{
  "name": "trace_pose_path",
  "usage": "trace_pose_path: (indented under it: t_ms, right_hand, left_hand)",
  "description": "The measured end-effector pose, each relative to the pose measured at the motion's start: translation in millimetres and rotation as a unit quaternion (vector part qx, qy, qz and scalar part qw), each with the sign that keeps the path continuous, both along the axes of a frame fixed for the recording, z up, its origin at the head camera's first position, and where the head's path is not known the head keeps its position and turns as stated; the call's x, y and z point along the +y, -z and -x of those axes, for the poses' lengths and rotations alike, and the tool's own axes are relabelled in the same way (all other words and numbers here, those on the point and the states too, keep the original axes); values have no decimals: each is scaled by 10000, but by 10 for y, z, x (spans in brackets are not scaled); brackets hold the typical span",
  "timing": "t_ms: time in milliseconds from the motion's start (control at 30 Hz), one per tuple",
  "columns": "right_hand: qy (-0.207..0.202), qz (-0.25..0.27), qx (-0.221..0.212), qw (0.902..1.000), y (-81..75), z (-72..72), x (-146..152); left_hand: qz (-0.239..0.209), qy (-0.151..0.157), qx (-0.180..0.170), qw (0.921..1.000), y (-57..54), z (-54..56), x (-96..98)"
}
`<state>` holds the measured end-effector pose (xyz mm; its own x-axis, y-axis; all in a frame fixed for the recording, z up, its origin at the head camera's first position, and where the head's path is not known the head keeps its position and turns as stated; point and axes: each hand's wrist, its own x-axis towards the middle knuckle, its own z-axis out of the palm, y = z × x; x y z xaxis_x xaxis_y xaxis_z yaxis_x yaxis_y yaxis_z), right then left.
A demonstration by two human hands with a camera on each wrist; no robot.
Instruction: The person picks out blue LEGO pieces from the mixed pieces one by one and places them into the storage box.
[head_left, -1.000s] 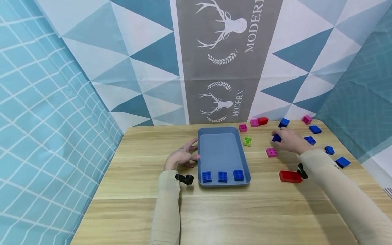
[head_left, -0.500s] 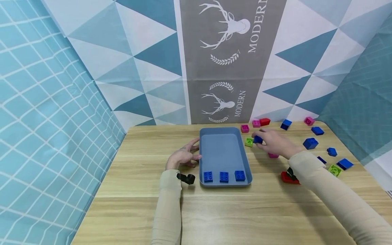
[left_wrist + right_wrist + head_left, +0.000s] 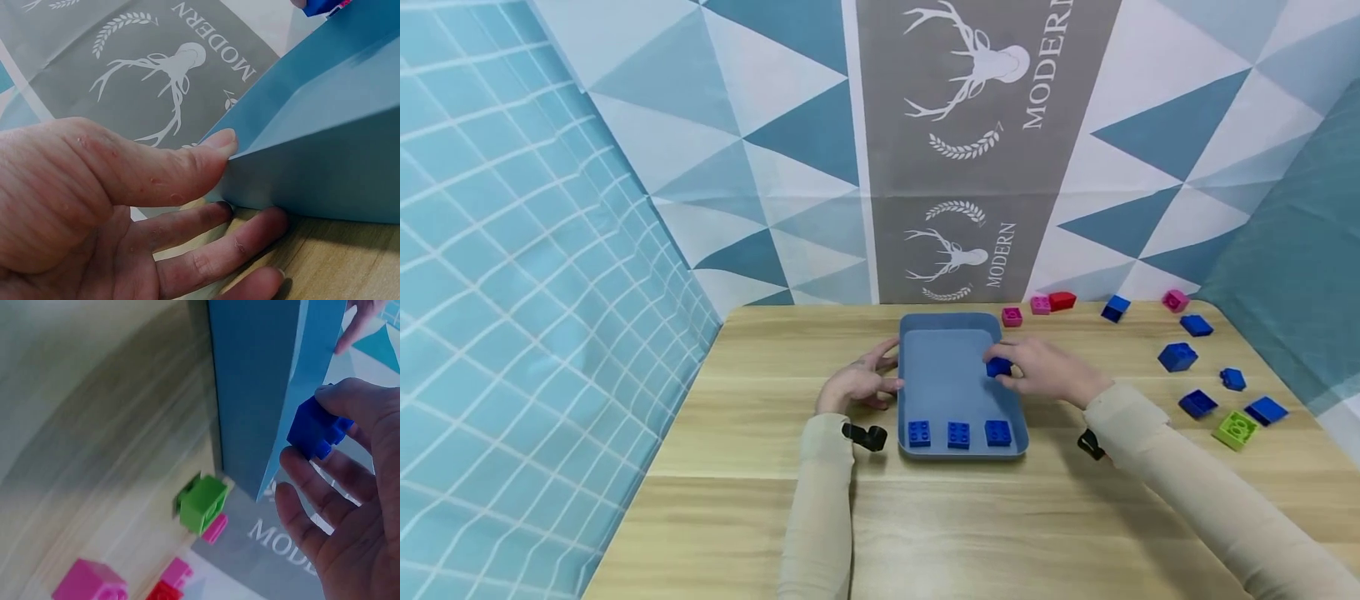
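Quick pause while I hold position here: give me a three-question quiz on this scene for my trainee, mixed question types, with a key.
1. What colour is the brick pinched by the right hand? A) red B) green C) blue
2. True or false: the left hand lies flat on the floor of the tray, in its middle.
3. How many blue bricks sit in a row at the end of the tray nearest the person?

Key:
1. C, blue.
2. False; it touches the tray's left side.
3. Three.
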<state>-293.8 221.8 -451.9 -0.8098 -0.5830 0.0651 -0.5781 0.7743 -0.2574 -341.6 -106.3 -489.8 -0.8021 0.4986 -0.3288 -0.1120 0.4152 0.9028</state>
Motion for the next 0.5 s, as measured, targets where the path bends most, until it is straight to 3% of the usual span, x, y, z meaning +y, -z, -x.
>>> trace_pose_path:
  t_ms: [200, 500]
  right_hand:
    - [-187, -5, -188, 9996, 86, -29, -55]
    - [-299, -463, -524, 9971, 197, 1, -166]
  left_hand:
    - [-23, -4, -44, 10000, -17, 34, 50]
    - [-9, -97, -150, 9998, 22, 50, 4]
